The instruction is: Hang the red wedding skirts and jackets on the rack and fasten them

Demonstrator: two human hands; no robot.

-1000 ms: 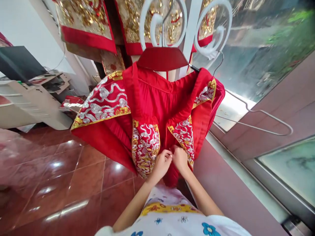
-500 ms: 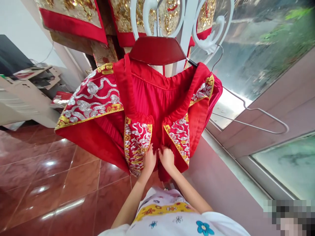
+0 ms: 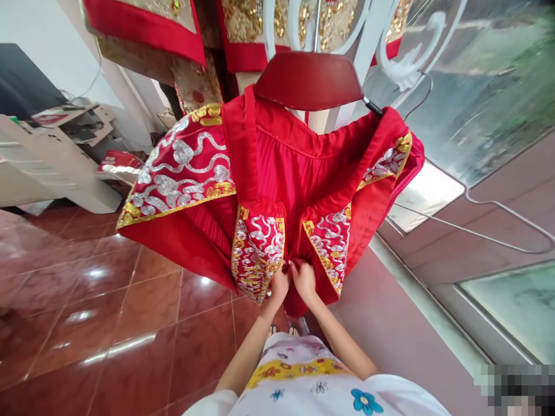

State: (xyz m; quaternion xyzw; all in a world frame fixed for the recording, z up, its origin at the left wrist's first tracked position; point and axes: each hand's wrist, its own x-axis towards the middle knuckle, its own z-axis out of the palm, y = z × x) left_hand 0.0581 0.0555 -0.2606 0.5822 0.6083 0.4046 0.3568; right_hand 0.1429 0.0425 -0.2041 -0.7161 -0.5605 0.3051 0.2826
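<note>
In the head view a red costume garment [image 3: 299, 144] with silver and gold embroidered panels hangs by its gathered waistband from a dark red clip hanger [image 3: 310, 81]. My left hand [image 3: 280, 282] is closed on the garment's inner edge, beside the left front embroidered panel [image 3: 260, 245]. Close to it, my right hand [image 3: 304, 282] pinches red cloth near the right front panel [image 3: 332, 242]. The two hands almost meet at the centre front. Their fingertips are partly hidden by folds of cloth.
A white scrollwork metal frame [image 3: 401, 66] stands behind the hanger. Sequinned cloths with red borders [image 3: 143, 26] hang behind it. A wire hanger [image 3: 511, 202] juts out at right by the glass door [image 3: 485, 115]. White furniture [image 3: 52, 162] stands at left on red floor tiles [image 3: 108, 323].
The view has shifted, so the garment appears farther right. My hands have come closer together at the front, both still holding the red cloth.
</note>
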